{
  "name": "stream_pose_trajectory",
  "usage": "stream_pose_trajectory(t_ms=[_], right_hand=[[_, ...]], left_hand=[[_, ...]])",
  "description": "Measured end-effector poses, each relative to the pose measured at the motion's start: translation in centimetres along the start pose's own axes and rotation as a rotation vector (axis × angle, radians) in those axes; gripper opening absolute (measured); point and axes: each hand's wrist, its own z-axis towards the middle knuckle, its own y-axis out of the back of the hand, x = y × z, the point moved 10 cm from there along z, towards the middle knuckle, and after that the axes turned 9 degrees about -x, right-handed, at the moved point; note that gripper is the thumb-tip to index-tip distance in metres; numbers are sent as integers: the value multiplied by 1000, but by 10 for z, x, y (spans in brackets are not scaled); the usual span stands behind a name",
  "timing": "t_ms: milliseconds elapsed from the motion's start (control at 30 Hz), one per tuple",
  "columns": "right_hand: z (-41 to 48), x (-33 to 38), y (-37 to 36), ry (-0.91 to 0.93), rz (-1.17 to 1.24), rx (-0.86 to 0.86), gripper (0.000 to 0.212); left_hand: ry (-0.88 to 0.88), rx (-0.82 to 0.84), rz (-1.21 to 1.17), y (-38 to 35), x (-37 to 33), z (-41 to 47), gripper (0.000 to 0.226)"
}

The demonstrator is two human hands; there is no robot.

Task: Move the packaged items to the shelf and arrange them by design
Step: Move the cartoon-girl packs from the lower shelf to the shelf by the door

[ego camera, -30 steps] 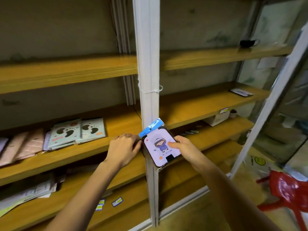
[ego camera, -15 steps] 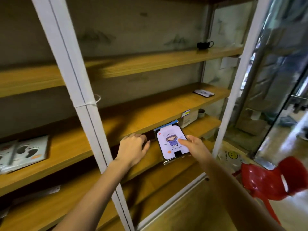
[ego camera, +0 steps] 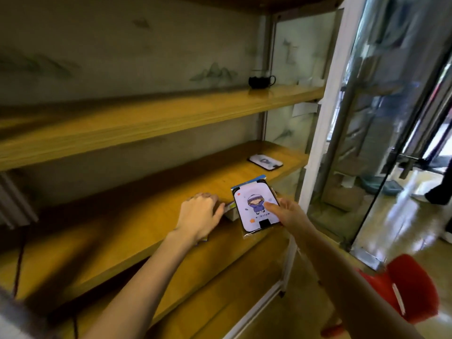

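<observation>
Placement looks barely begun: the right hand (ego camera: 291,214) pinches a cartoon-girl package (ego camera: 254,209), thumb on its face, above the middle shelf (ego camera: 146,228) near its front edge, while a similar package (ego camera: 265,162) lies far right and the left hand (ego camera: 199,216) rests there curled, whether holding anything I cannot tell.

Body in view: two hands and two forearms only.
Left hand (ego camera: 199,214): bare; back of hand and knuckles show; wrist bare.
Right hand (ego camera: 291,214): bare; thumb and back of hand show; wrist bare.
Left forearm (ego camera: 146,282) and right forearm (ego camera: 342,272): uncovered along their whole visible length, down to the bottom frame edge. Both slender.
Nails too blurred to describe.
</observation>
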Motion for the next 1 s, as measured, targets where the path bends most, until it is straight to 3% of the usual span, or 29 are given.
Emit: stream_pose_trajectory(t_ms=[267, 533, 833, 1000], right_hand=[[104, -2, 22, -4, -18, 11, 13], [216, -4, 6, 4, -53, 151, 25], [301, 13, -29, 208, -452, 347, 34], [318, 19, -35, 429, -811, 332, 35]], left_hand=[[32, 20, 6, -42, -8, 76, 37], [210, 32, 64, -77, -2, 132, 39], [473, 32, 152, -92, 3, 157, 37], [563, 37, 207, -98, 5, 149, 37]])
